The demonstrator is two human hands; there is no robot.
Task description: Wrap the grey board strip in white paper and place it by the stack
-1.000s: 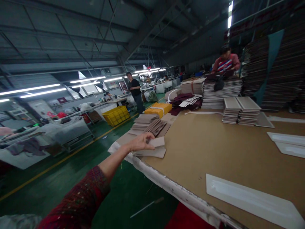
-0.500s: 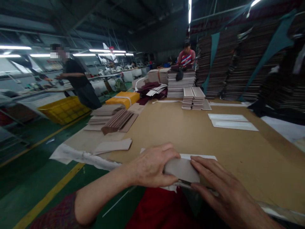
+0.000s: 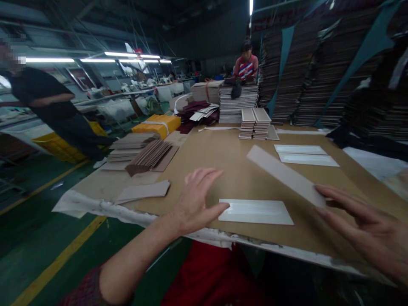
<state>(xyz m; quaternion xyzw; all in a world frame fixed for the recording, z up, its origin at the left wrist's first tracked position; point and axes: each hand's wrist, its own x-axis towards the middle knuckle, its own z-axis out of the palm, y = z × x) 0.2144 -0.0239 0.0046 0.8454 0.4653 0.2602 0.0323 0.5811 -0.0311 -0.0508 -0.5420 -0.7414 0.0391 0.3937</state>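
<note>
White glued panel (image 3: 256, 211) lies flat near the front edge of the kraft-covered table (image 3: 223, 157). Left hand (image 3: 194, 204) is open, thumb tip touching the panel's left end; right hand (image 3: 366, 231) pinches one end of a grey board strip (image 3: 283, 174), held tilted above the panel. Best practice, likely: steady the panel, square the strip to its long edges, lower evenly.
</note>
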